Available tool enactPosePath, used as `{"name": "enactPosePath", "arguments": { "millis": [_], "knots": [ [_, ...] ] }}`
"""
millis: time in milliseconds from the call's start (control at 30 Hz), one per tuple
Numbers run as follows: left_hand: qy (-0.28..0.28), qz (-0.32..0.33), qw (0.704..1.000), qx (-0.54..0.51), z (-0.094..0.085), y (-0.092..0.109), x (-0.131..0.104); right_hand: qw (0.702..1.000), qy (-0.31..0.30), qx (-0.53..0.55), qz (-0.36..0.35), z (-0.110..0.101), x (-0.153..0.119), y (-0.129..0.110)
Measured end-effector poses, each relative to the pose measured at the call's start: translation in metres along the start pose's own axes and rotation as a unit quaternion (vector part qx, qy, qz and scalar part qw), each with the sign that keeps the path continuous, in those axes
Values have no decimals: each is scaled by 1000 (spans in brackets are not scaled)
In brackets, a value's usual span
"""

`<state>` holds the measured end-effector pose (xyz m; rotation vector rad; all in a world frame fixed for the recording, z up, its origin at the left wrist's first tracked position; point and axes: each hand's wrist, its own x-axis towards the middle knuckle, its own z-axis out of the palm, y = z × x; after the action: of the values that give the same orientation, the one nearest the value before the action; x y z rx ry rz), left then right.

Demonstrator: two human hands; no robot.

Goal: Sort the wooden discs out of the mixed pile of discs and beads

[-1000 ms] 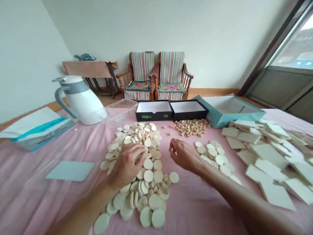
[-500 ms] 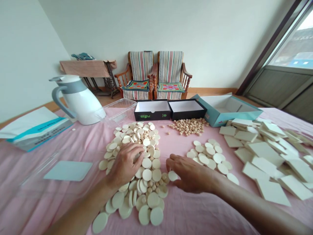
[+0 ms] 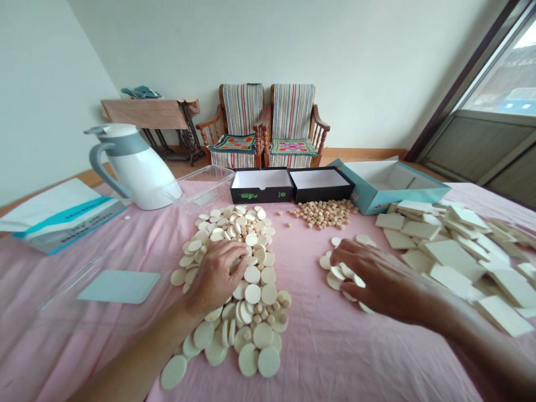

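My left hand (image 3: pixel 218 273) rests palm down on a mixed pile of pale round wooden discs (image 3: pixel 252 294) and small wooden beads (image 3: pixel 263 316). Its fingers curl down with the thumb close to the forefinger; whatever they may grip is hidden. My right hand (image 3: pixel 368 273) hovers over a smaller group of similar discs (image 3: pixel 325 262), thumb and fingers apart, covering much of the group. Nothing shows between its fingers.
Square wooden tiles (image 3: pixel 452 257) are heaped at the right. A bead pile (image 3: pixel 324 214) lies before two black boxes (image 3: pixel 262 195) and a blue box (image 3: pixel 402 198). Leftward are a white jug (image 3: pixel 146 173), a clear plastic tray (image 3: pixel 205 190) and a printed packet (image 3: pixel 71 215).
My right hand has moved right, from beside the mixed pile to the smaller disc group. The single disc by its fingers has left that spot. My left hand stays nearly still.
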<state>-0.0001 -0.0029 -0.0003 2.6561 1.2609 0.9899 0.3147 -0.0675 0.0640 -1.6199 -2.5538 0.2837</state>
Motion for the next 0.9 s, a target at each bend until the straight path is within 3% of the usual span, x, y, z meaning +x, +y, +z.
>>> {"name": "enactPosePath", "arguments": {
  "millis": [100,200,300,433,600,800,900],
  "knots": [
    [2,3,1000,-1,0,0,0,993,-31,109,-19,12,13,-33],
    [2,1,1000,0,0,0,0,986,-26,161,-29,33,23,-59],
    [0,-1,1000,3,0,1,0,985,-11,166,-32,51,27,-70],
    [3,-2,1000,7,-1,2,1,985,-20,168,-18,58,28,-76],
    [4,1,1000,6,-1,1,1,987,-4,157,-21,52,46,-60],
    [9,6,1000,6,-1,1,1,993,49,63,84,44,91,-6],
    [8,4,1000,7,-2,1,1,989,85,68,97,41,92,-5]
  ]
}}
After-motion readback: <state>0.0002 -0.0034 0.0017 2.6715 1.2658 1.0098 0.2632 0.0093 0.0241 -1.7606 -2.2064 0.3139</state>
